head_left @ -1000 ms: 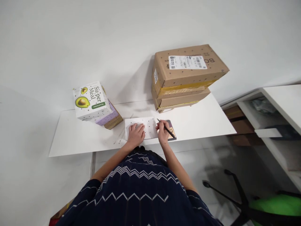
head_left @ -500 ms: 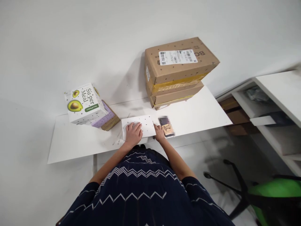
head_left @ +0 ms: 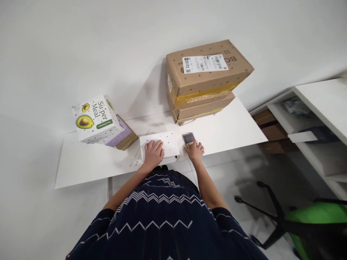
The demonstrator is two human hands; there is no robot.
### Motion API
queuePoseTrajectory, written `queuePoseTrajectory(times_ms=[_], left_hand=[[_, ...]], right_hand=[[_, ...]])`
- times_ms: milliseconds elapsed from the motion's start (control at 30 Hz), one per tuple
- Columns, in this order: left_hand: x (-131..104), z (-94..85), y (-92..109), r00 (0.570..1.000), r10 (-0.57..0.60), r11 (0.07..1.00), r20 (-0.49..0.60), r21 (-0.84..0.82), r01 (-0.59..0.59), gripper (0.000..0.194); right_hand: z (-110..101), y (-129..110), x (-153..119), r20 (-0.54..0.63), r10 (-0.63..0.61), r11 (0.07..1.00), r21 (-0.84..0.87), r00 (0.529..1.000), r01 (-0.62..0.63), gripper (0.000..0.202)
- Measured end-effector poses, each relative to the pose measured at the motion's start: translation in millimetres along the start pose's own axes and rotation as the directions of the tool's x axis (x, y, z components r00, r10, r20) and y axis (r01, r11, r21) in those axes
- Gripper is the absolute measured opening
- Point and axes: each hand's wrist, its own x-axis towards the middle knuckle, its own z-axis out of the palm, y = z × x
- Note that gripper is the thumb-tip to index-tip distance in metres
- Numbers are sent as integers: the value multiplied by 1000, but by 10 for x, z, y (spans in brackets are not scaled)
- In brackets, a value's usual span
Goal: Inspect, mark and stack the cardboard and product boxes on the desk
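Observation:
On the white table lies a flat white panel with dark specks; I cannot tell whether it is a thin box or a booklet. My left hand rests on its left part, open, fingers lying on the surface. A small dark item pokes out at its lower right edge. To the right, my right hand is over a dark, flat, phone-like object, fingers spread and touching or just above it. The hand covers its lower part, and its picture is pixelated.
Large brown cartons are stacked at the back right of the table. A white avocado-print box sits on a purple and brown box at left. A shelf unit and a green chair are at right.
My right hand has left the right edge of the white panel and moved right, onto the phone-like object. My left hand stays on the panel.

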Motion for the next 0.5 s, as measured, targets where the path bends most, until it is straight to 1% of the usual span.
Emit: queuePoseTrajectory(times_ms=[67, 133, 267, 333, 367, 400, 433, 467, 500], left_hand=[[4, -3, 3, 1000, 2, 1000, -5, 2, -2, 36], [8, -8, 7, 1000, 1, 1000, -8, 2, -1, 36], [9, -17, 13, 1000, -2, 1000, -12, 4, 2, 35], [6, -13, 12, 1000, 0, 1000, -18, 12, 1, 35], [3, -8, 10, 1000, 0, 1000, -21, 15, 1, 35], [1, -3, 8, 1000, 1, 1000, -22, 17, 0, 35], [-1, 2, 6, 1000, 3, 1000, -24, 18, -2, 35], [-2, 6, 4, 1000, 4, 1000, -27, 18, -4, 35], [-3, 9, 3, 1000, 6, 1000, -30, 18, -6, 35]], right_hand=[[-21, 37, 15, 66, 19, 1000, 0, 998, -19, 81], [-37, 37, 27, 111, 14, 1000, 4, 994, -14, 78], [-96, -15, 71, 132, 31, 999, 32, 991, -35, 76], [-147, -35, 100, 149, 70, 993, 86, 986, -83, 78], [-176, -38, 110, 170, 105, 980, 152, 980, -131, 81], [-207, -35, 113, 212, 142, 942, 272, 967, -198, 83], [-239, -25, 106, 274, 164, 867, 419, 947, -271, 85], [-274, -9, 87, 345, 160, 762, 553, 925, -339, 84], [-314, 9, 53, 412, 129, 635, 664, 902, -394, 81]])
